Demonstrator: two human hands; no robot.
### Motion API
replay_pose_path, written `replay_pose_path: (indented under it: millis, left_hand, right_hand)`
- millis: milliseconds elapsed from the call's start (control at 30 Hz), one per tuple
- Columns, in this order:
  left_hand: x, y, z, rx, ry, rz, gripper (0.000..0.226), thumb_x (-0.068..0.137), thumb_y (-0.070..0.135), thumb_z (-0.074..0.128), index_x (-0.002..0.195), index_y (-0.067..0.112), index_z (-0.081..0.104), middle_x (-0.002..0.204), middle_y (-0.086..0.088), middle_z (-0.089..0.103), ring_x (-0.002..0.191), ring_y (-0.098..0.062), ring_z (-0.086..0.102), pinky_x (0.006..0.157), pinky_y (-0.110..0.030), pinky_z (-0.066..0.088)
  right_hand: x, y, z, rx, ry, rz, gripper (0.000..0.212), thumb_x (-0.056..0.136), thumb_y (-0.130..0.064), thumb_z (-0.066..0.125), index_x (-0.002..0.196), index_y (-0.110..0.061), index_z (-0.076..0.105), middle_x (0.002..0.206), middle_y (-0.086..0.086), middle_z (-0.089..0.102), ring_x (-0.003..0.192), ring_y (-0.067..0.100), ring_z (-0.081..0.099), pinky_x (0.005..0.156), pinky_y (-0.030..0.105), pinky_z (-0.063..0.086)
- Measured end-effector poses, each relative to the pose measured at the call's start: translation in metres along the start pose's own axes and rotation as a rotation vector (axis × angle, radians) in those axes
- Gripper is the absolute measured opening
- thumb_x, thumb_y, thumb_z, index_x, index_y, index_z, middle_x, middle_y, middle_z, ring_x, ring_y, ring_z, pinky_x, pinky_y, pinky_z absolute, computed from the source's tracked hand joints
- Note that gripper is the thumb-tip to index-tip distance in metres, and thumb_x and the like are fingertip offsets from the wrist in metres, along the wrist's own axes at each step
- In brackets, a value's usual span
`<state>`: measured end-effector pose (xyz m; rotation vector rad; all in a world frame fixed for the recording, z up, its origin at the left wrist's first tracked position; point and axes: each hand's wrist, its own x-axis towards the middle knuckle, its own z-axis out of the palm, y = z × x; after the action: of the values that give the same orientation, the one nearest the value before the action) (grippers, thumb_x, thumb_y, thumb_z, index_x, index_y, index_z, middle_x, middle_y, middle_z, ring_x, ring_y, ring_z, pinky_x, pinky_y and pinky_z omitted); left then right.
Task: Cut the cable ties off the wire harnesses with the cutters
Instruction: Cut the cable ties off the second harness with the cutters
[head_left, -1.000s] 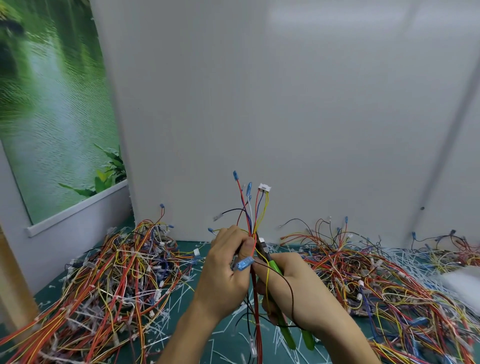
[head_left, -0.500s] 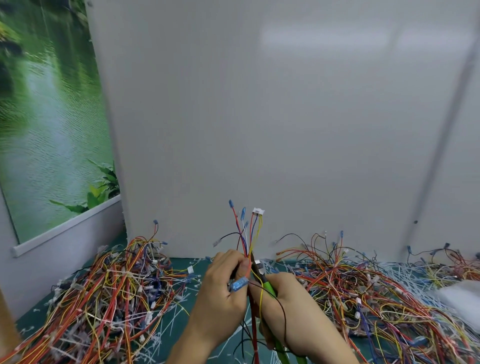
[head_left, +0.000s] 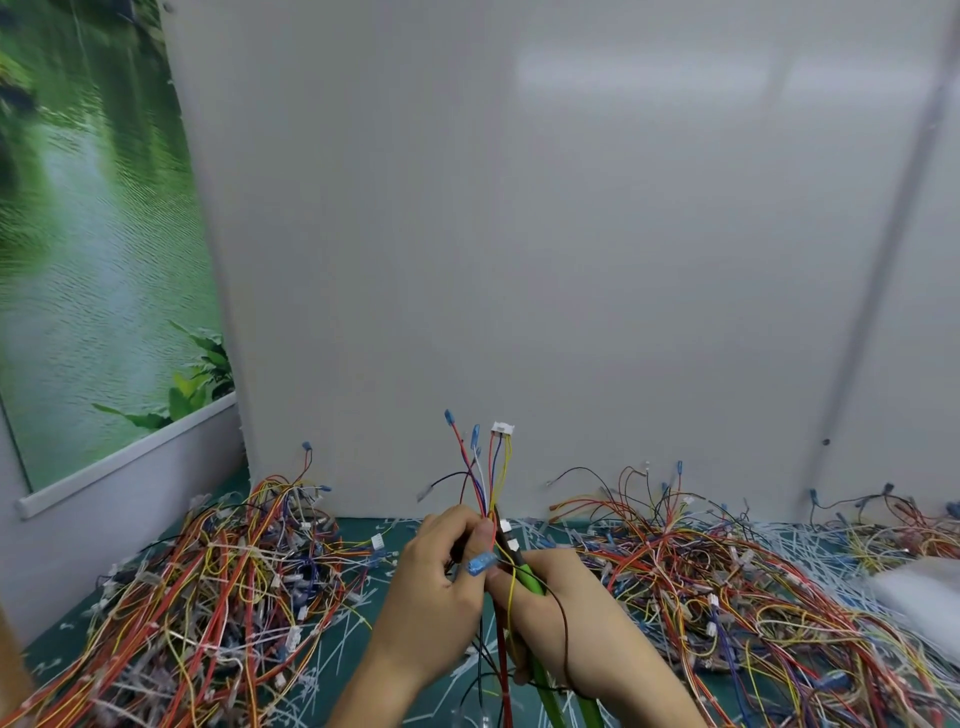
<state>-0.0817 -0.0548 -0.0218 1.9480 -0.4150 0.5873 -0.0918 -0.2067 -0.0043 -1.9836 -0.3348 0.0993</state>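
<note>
Left hand (head_left: 434, 582) pinched upright wire harness (head_left: 485, 483); right hand (head_left: 563, 608) gripped green-handled cutters (head_left: 532, 582), tip against harness above tabletop (head_left: 363, 639).

Left wire pile (head_left: 208, 597), right wire pile (head_left: 727, 582), wall (head_left: 519, 260) behind.

The held harness of red, yellow and blue wires (head_left: 485, 483) has smooth plastic insulation and a white plastic connector (head_left: 502, 428). The green-handled cutters (head_left: 531, 576) show smooth, slightly shiny grips (plastic or rubber, hard to tell). The dark green worktop (head_left: 400, 524) looks matt; the pale grey wall panel (head_left: 519, 208) is faintly glossy.
</note>
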Motion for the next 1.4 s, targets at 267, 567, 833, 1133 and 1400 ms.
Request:
replay_pose_path:
  millis: [267, 567, 833, 1133, 1400]
  left_hand:
    - [0.003, -0.013, 0.007, -0.087, -0.022, -0.077, 0.032, 0.103, 0.029, 0.054, 0.070, 0.032, 0.055, 0.065, 0.010, 0.053, 0.061, -0.004, 0.042, 0.058, -0.018, 0.036]
    - [0.003, -0.056, 0.029, -0.211, -0.083, -0.233, 0.039, 0.103, 0.014, 0.052, 0.072, 0.035, 0.062, 0.063, 0.016, 0.053, 0.062, -0.002, 0.046, 0.060, -0.014, 0.037]
    - [-0.025, -0.104, 0.052, -0.272, 0.011, -0.331, 0.035, 0.095, 0.046, 0.047, 0.086, 0.020, 0.069, 0.079, -0.003, 0.067, 0.072, -0.007, 0.060, 0.068, -0.016, 0.045]
    - [-0.039, -0.125, 0.061, -0.261, 0.189, -0.372, 0.036, 0.096, 0.049, 0.046, 0.078, 0.022, 0.063, 0.064, 0.003, 0.057, 0.061, -0.005, 0.050, 0.056, -0.017, 0.039]
    - [-0.042, -0.125, 0.063, -0.259, 0.177, -0.332, 0.026, 0.104, 0.026, 0.051, 0.086, 0.022, 0.069, 0.061, 0.012, 0.061, 0.055, 0.003, 0.048, 0.054, -0.013, 0.038]
  right_hand:
    - [0.009, 0.014, 0.002, -0.022, 0.032, -0.010, 0.049, 0.097, -0.058, 0.058, 0.068, -0.019, 0.049, 0.051, 0.003, 0.050, 0.041, 0.020, 0.055, 0.044, 0.028, 0.046]
    - [0.024, 0.037, 0.005, -0.014, -0.079, 0.118, 0.034, 0.092, -0.045, 0.060, 0.073, -0.019, 0.052, 0.064, 0.008, 0.049, 0.058, 0.020, 0.050, 0.056, 0.032, 0.050]
    - [0.031, 0.060, 0.009, 0.313, -0.377, 0.338, 0.012, 0.081, -0.007, 0.055, 0.072, -0.015, 0.053, 0.065, 0.004, 0.046, 0.053, 0.014, 0.046, 0.051, 0.023, 0.049]
    - [0.041, 0.077, 0.021, 0.251, -0.331, 0.277, 0.012, 0.086, -0.011, 0.057, 0.078, -0.008, 0.065, 0.072, 0.011, 0.062, 0.061, 0.021, 0.060, 0.055, 0.029, 0.049]
    - [0.027, 0.106, 0.049, 0.272, -0.042, 0.103, 0.015, 0.092, -0.009, 0.066, 0.104, -0.004, 0.057, 0.078, 0.010, 0.070, 0.064, 0.021, 0.061, 0.061, 0.026, 0.049]
